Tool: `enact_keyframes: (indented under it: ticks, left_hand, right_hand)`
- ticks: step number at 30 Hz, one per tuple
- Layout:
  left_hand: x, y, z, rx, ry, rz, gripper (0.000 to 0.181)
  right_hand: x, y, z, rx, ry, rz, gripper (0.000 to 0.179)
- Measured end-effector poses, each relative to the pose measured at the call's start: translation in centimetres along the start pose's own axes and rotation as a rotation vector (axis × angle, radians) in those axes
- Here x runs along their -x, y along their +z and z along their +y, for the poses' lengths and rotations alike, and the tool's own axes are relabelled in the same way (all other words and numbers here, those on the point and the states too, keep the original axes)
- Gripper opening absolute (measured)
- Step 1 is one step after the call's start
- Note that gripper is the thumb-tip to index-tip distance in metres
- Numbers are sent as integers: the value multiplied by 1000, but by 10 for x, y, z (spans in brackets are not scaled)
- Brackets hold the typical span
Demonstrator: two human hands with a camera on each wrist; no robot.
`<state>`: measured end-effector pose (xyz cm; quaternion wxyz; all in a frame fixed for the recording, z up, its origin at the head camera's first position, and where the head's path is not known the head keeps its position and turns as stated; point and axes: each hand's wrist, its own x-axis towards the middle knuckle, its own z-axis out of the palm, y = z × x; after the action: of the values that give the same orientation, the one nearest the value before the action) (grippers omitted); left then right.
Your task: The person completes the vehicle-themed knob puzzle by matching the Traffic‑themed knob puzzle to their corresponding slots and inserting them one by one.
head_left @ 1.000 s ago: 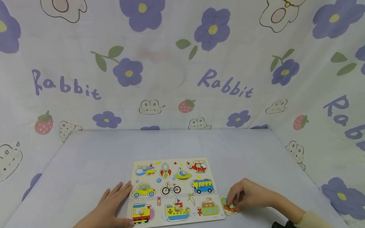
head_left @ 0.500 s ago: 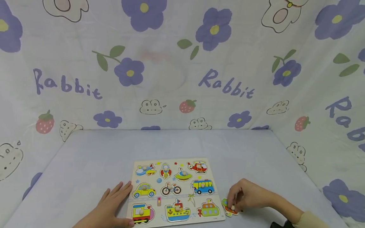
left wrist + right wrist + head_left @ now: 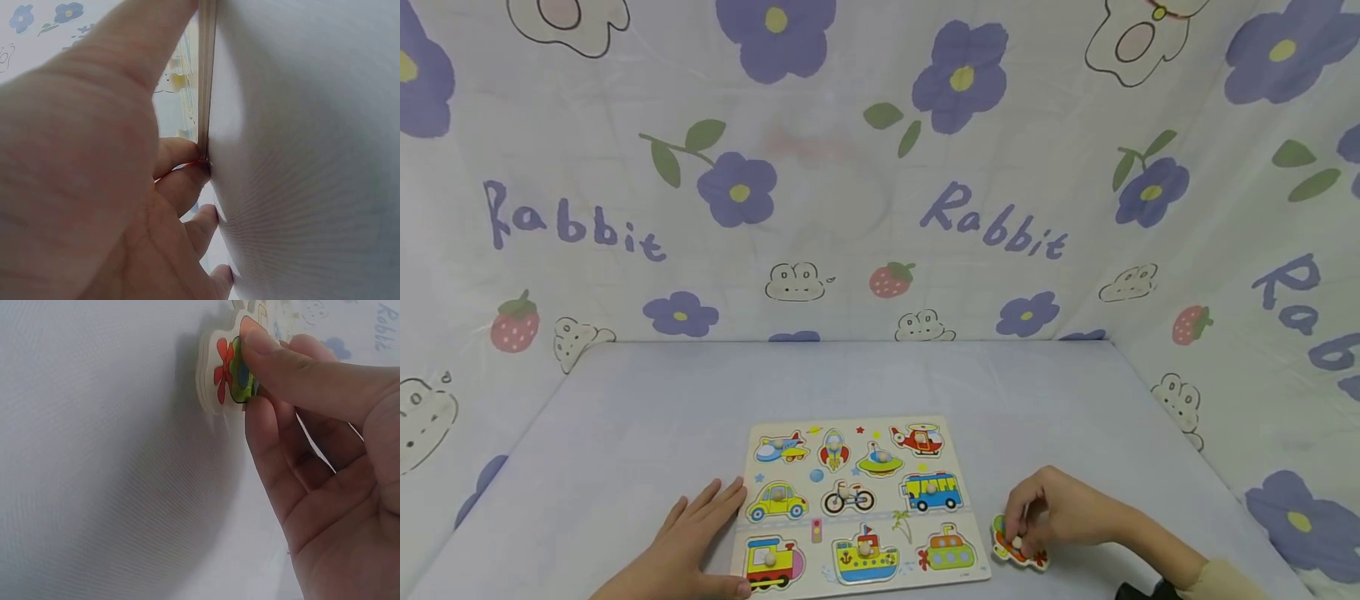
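A wooden peg puzzle board [image 3: 880, 588] with vehicle pictures lies on the table. My left hand [image 3: 681, 542] rests at its left side, fingers stretched along the edge and thumb by the near left corner. The left wrist view shows fingertips touching the board's edge [image 3: 207, 75]. Right of the board, my right hand [image 3: 1063, 512] pinches a submarine puzzle piece [image 3: 1032, 561] between thumb and fingers. In the right wrist view, the submarine's red propeller and green body show, and fingers cover part of it. The board's submarine picture [image 3: 947, 552] has no knob on it.
Knobbed pieces fill other places on the board, among them a bus [image 3: 932, 492], a ship [image 3: 867, 560] and a train [image 3: 772, 562]. A white cloth covers the table [image 3: 850, 379]. Behind it hangs a patterned curtain [image 3: 835, 192].
My right hand has shifted slightly right, away from the board, and the submarine piece has turned between its fingers. The left hand and board stay in place.
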<state>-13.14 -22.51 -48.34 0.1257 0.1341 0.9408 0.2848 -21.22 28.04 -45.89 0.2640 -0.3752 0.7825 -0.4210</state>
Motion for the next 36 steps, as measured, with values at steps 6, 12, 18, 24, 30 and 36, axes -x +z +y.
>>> enact_keyframes:
  ticks: [6, 12, 18, 24, 30, 36]
  left_hand:
    - [0, 1, -1, 8, -3, -7, 120]
    - [0, 1, -2, 5, 2, -1, 119]
    - [-1, 1, -2, 5, -10, -13, 119]
    - [-1, 1, -2, 4, 0, -15, 119]
    - [-1, 2, -2, 1, 1, -2, 119]
    - [-2, 1, -1, -6, -12, -3, 120]
  right_hand:
    - [3, 2, 3, 9, 1, 38, 16]
    - [3, 8, 8, 12, -17, 137, 18]
    - [0, 18, 4, 38, 99, 270, 19]
    - [-7, 35, -9, 33, 216, 435, 20]
    - [-15, 53, -23, -60, 336, 568, 23]
    - [-24, 67, -30, -98, 401, 677, 24]
